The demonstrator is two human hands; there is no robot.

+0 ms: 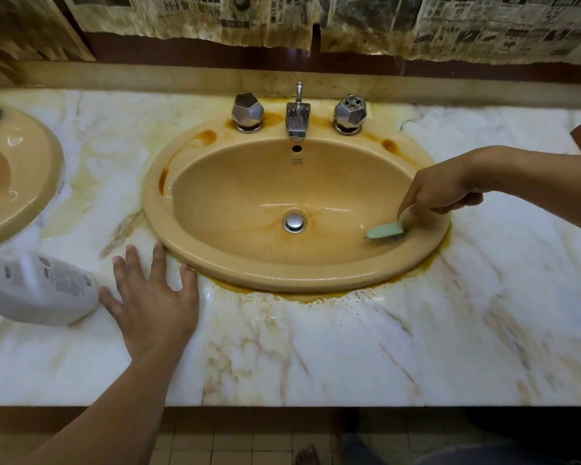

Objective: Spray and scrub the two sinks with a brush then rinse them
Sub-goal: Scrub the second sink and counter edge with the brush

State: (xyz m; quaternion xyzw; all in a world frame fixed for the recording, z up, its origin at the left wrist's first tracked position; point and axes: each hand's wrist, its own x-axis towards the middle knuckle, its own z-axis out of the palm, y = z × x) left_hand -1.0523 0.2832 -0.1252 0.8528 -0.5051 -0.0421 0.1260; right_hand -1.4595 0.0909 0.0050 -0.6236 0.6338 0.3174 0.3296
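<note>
1. Pale-green brush (384, 229) is gripped by the curled fingers of the right hand (440, 193), its bristles on the right inner wall of the tan sink (316, 276).
2. Left hand (151, 297) lies flat, fingers spread, on the marble counter (349, 347). Its fingertips are at the sink's rim and its little finger is against a toppled white bottle (37, 286).
3. Basin looks wet around its chrome stopper (295, 222); a second sink (37, 156) sits left.

A bathroom: two tan sinks (296, 209) set in a stained marble counter (349, 347).
</note>
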